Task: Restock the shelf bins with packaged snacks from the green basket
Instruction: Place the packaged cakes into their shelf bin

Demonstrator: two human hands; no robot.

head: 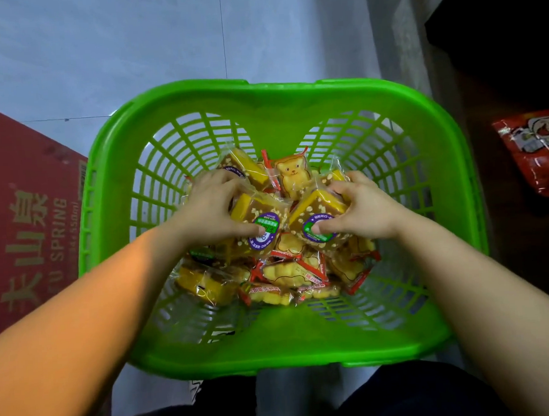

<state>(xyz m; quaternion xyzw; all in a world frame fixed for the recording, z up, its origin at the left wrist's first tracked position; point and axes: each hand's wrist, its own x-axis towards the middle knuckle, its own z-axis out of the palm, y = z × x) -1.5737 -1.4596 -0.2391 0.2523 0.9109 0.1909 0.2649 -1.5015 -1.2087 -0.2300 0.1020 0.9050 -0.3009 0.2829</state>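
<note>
Dark trouser knees (404,398) at the very bottom, close to the camera. Two bare arms reaching forward and down from there into a green basket (274,351) on the pale floor (131,40). Lots of small packaged snacks (283,271) heaped in the bottom of the basket. Nearest in the heap, flat bear-shaped biscuits in clear wrap with red edges, and a yellow cake pack (204,284) down on the left side. Left hand (209,208) curled tight round a square yellow cake pack with a purple and green round sticker (261,221), thumb pressed right by the sticker, fingers hooked over the far edge of the pack. Right hand (359,206) closed the same way on a second yellow cake pack (315,218), thumb on top of its sticker, fingers wrapped over the far side. Both held packs side by side, nearly touching, sitting on top of the heap. Just past the hands, one bear biscuit pack (292,175) face up between them, and one more yellow cake pack (245,164) behind the left hand. Red cardboard box (29,220) with gold letters touching the basket on the left. Red shiny snack bag (537,152) lying well apart on the right, on a dark patch of floor.
</note>
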